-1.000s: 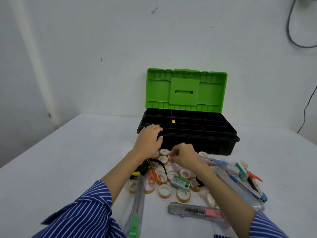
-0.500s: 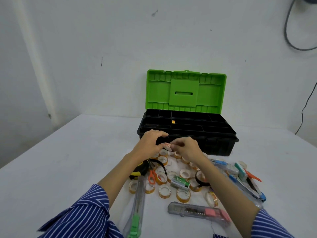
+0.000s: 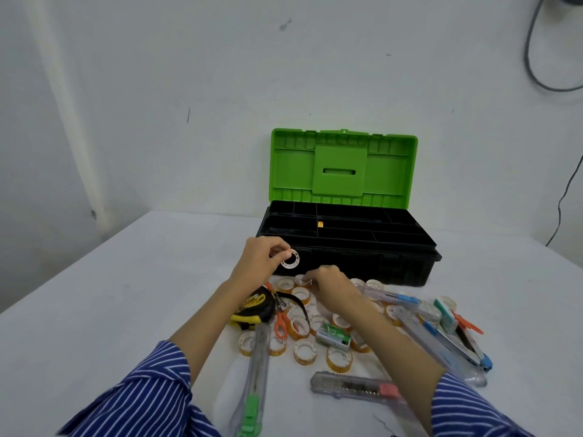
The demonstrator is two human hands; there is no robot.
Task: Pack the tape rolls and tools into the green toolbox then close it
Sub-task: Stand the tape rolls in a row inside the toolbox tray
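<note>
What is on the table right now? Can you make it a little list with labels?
toolbox: black base, green lid up, tray compartments almost empty
left hand: pinching one tape roll in front of the toolbox
right hand: reaching among tape rolls on the table
still out: tape measure, orange scissors, utility knives, staples box

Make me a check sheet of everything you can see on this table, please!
Surface: white table, pile in front of the box.
Job's things: green toolbox open, tray almost bare; many tape rolls loose; scissors, tape measure, utility knife.
Clutter: staple box.
Hands: left hand pinches a tape roll; right hand reaches into the pile.
Cables: wall cables at right.
Surroundings: white wall.
</note>
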